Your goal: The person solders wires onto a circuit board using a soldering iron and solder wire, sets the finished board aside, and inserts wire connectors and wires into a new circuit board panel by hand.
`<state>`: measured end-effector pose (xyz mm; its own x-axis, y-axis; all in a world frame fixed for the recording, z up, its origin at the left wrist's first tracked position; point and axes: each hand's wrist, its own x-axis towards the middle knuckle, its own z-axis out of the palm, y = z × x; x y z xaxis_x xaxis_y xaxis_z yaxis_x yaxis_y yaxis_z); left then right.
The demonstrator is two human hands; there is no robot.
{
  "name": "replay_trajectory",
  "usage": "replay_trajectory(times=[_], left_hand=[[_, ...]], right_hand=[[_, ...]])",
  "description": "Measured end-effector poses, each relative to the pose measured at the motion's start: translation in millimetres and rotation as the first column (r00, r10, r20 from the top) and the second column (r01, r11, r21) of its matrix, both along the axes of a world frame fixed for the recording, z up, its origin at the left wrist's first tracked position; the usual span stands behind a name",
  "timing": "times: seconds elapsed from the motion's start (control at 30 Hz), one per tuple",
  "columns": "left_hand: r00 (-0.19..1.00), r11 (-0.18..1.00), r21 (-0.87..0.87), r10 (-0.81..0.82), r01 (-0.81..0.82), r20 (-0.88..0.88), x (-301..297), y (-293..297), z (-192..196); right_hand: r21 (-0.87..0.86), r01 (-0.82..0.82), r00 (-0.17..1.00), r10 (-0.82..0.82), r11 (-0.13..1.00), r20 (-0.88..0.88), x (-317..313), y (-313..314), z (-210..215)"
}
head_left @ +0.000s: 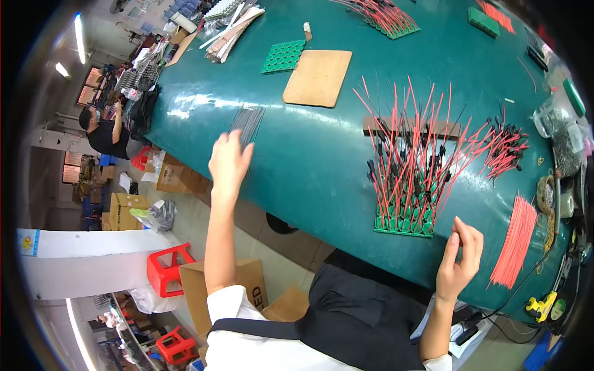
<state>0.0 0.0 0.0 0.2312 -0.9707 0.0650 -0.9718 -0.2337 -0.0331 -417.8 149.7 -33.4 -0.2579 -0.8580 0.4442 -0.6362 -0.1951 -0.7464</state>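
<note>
My left hand (228, 162) reaches over a bundle of thin black wires (249, 119) at the table's left side. Its fingertips are at the wires' near end, and the thumb stands apart from the fingers. My right hand (461, 260) hovers by the table's front edge, fingers curled and thumb close to the index finger; whatever they may pinch is too small to make out. Left of it is a green grid holder (405, 224), with red wires (411, 148) and black pieces standing up from it. A brown bar (445, 128) lies behind the wires.
A bundle of straight red wires (515, 244) lies at the right, with a pile of red wires with black ends (506, 148) farther back. A tan board (318, 77) overlaps another green grid (283, 57). Clear containers (547, 117) line the right edge. Another person (111, 136) sits far left.
</note>
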Motion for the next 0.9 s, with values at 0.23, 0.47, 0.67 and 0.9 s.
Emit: replay_trajectory(times=[0.23, 0.47, 0.67, 0.9], left_hand=[[0.429, 0.404, -0.145, -0.832, 0.903, 0.352, -26.3, -138.0, -24.7], [0.280, 0.264, -0.102, -0.835, 0.959, 0.474, -40.5, -140.5, -18.9], [0.932, 0.515, -0.838, -0.362, 0.181, -0.021, -27.6, -13.3, 65.7], [0.666, 0.669, -0.738, -0.509, -0.092, -0.545, -66.8, 173.7, 51.1]], right_hand=[[-0.028, 0.008, 0.999, -0.009, 1.000, -0.043, -5.2, 7.9, 9.3], [-0.131, -0.183, 0.963, 0.150, 0.974, -0.224, -13.8, 17.7, 20.5], [-0.070, -0.364, 0.911, 0.339, 0.929, -0.236, 2.4, 13.5, 27.4], [0.021, -0.582, 0.757, 0.533, 0.813, 0.378, 2.3, 16.3, 58.1]])
